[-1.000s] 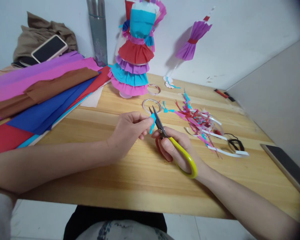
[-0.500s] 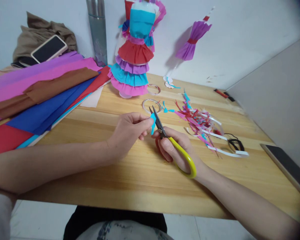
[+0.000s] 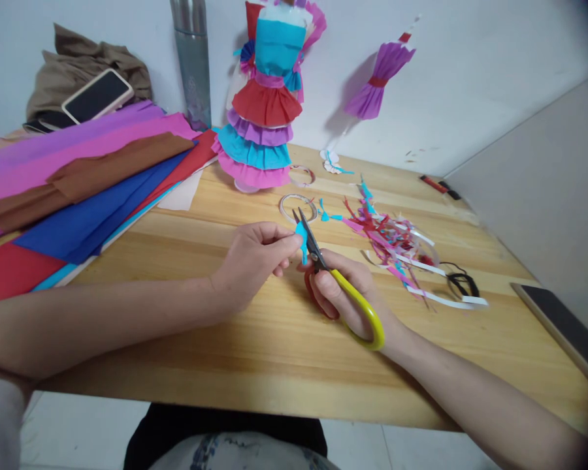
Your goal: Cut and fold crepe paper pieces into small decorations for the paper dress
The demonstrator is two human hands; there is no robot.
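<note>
Between thumb and fingers, my left hand (image 3: 262,251) pinches a small piece of blue crepe paper (image 3: 302,240). My right hand (image 3: 345,284) grips yellow-handled scissors (image 3: 360,307), their dark blades slightly apart and pointing away from me. The blue piece lies at the blades, its upper part by the gap between them. Both hands are above the wooden table (image 3: 215,365). Just beyond the blade tips lies a roll of clear tape (image 3: 285,207), with a small blue paper bow (image 3: 329,215) beside it.
At the back stands a doll form in a tiered paper dress (image 3: 261,104), beside a bottle (image 3: 193,72). Coloured paper sheets (image 3: 112,196) spread on the left under a phone (image 3: 98,96). Right are paper scraps (image 3: 392,238), a purple paper umbrella (image 3: 379,78) and another phone (image 3: 563,326).
The blue piece has turned slightly and shifted a little to the right in my left fingers; a thin strip now hangs from its lower end. The scissors are nearly still.
</note>
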